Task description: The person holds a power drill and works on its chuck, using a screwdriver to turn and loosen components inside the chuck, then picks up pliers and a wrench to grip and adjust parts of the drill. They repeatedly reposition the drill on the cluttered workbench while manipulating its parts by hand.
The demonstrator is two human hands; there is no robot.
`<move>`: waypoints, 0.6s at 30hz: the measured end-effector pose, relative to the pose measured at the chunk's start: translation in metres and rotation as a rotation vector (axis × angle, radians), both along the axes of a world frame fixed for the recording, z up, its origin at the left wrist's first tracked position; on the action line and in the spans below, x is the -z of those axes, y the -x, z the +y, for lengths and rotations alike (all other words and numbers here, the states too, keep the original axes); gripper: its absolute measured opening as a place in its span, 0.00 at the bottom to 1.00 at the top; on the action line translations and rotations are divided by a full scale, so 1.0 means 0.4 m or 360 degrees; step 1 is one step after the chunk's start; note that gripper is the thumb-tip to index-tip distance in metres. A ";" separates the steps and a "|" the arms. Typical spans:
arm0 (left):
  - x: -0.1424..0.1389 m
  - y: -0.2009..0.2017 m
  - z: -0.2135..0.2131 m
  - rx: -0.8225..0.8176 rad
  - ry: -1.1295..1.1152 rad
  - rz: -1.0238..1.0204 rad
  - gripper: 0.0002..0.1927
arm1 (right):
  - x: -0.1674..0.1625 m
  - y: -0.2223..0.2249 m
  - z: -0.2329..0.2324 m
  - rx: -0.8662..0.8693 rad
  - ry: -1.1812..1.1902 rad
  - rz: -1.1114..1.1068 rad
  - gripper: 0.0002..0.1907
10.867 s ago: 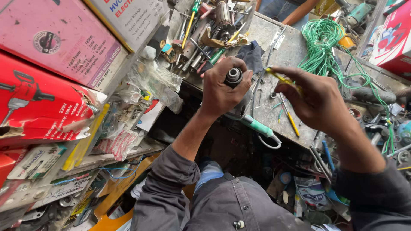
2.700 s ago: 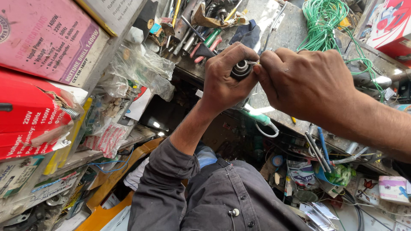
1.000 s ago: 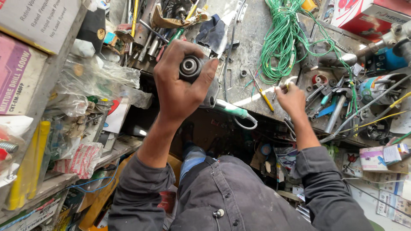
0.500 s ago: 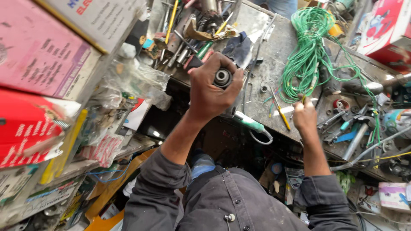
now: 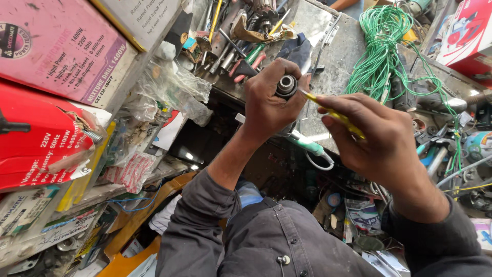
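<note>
Cardboard boxes fill the left of the frame: a pink box (image 5: pixel 56 51) at the upper left and a red box (image 5: pixel 38 138) below it, both shut, so their contents cannot be seen. Beside them, crumpled clear plastic bags (image 5: pixel 174 92) hold small items too blurred to make out.

In the upper middle, the left hand (image 5: pixel 269 100) is curled tight around a dark, round metal part (image 5: pixel 286 84), whose ringed end with a shiny centre faces the camera. To its right, the right hand (image 5: pixel 376 138) pinches a thin yellow tool (image 5: pixel 333 114) between closed fingers; the tool's tip touches the rim of the metal part.

Behind the hands lies a scuffed grey metal bench top (image 5: pixel 318 77). A loose coil of green wire (image 5: pixel 382 56) rests at its upper right, and a heap of pliers and screwdrivers (image 5: pixel 230 41) at the upper middle. A white-and-green tool (image 5: pixel 307 146) sticks out under the left hand.

Half a second earlier the right hand was down on the bench near the green wire, well apart from the part; now it is up at the part with the yellow tool.
</note>
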State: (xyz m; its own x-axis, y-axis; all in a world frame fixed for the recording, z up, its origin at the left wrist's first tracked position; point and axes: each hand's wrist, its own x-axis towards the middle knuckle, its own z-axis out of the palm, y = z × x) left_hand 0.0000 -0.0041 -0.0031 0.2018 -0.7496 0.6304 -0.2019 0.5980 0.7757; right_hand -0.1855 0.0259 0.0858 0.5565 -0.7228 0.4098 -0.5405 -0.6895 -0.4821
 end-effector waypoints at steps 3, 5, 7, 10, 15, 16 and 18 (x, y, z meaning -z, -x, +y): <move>-0.001 0.005 0.003 0.0012 0.0014 0.0056 0.08 | -0.018 -0.036 -0.001 -0.0066 0.0087 0.0031 0.16; -0.004 0.002 0.004 0.0029 0.0032 0.0042 0.09 | -0.019 -0.041 0.001 -0.0051 0.0123 0.0049 0.16; -0.007 -0.001 0.006 0.0037 -0.0012 0.0029 0.09 | -0.018 -0.037 0.003 0.0032 0.0088 0.0072 0.16; -0.012 -0.005 0.005 0.0071 0.0000 0.0015 0.08 | -0.024 -0.028 -0.001 0.0068 0.0033 0.0101 0.16; -0.014 -0.005 0.004 0.0147 0.0032 0.0043 0.07 | -0.072 -0.030 -0.019 0.0053 -0.0080 0.0311 0.15; -0.014 -0.004 0.004 0.0136 0.0024 0.0047 0.08 | -0.085 -0.033 -0.018 0.0034 -0.0039 0.0347 0.14; -0.012 0.000 0.004 0.0112 0.0012 0.0052 0.08 | -0.106 -0.044 -0.009 0.0030 0.0013 0.0436 0.13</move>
